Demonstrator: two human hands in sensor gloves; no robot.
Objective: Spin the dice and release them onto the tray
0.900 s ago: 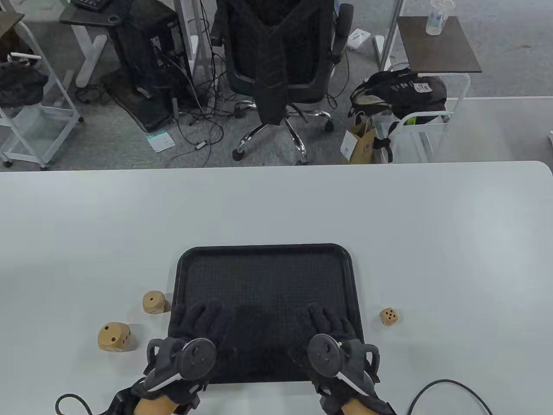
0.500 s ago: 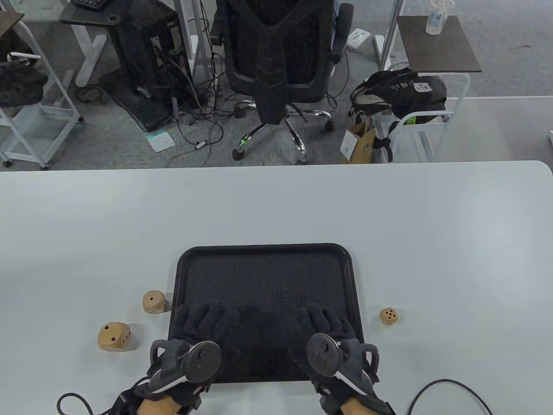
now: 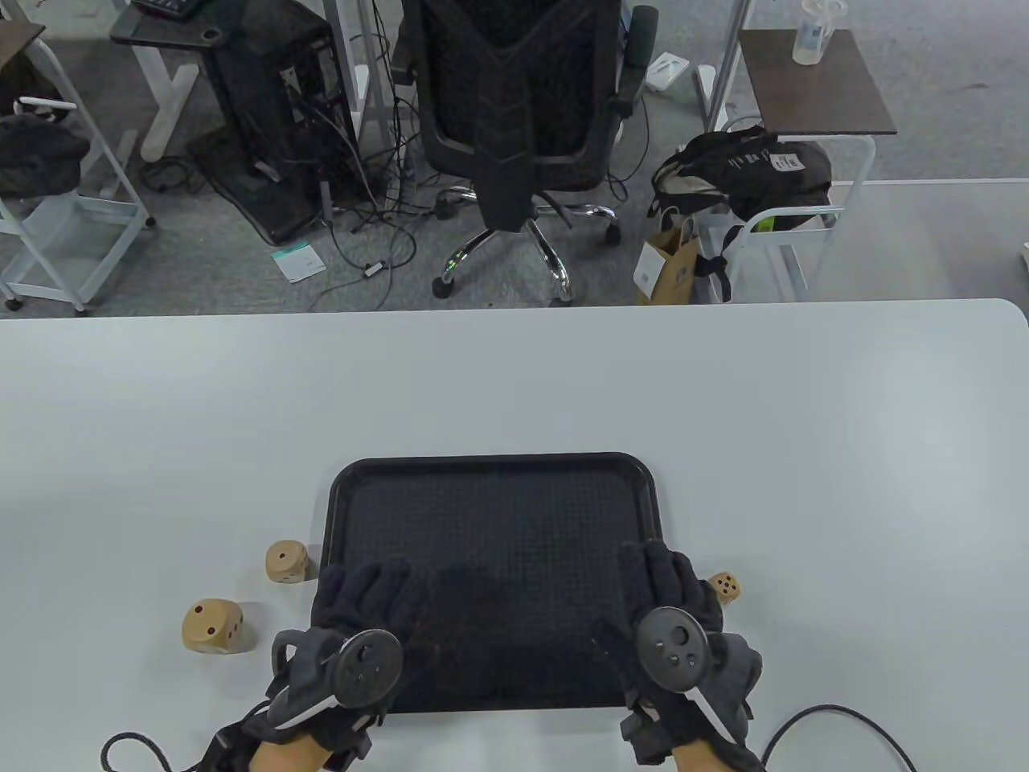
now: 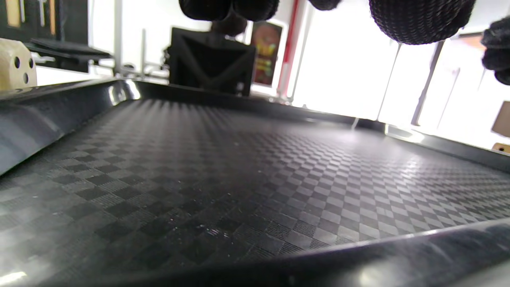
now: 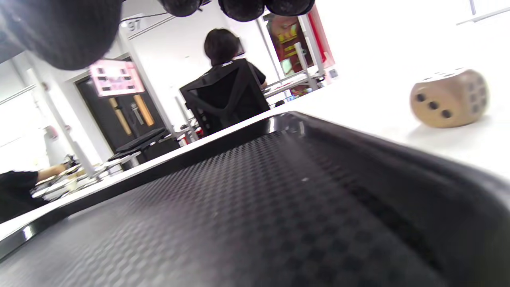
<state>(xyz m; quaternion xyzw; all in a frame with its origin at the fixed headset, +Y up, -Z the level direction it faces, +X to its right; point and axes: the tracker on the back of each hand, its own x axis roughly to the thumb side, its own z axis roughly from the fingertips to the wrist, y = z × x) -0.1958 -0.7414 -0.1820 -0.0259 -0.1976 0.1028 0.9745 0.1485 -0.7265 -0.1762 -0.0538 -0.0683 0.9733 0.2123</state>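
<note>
Black knit gloves on both hands (image 3: pixel 366 611) (image 3: pixel 671 595), round dark trackers strapped on, black cables trailing.

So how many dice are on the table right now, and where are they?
3. One small die sits just left of the black tray, a larger die further left and nearer, and a third die right of the tray, partly behind the right hand. None are on the tray.

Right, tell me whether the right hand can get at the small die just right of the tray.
Probably yes. The right hand hovers over the tray's right rim, the small die sits on bare table beside its fingers, and nothing lies between.
</note>
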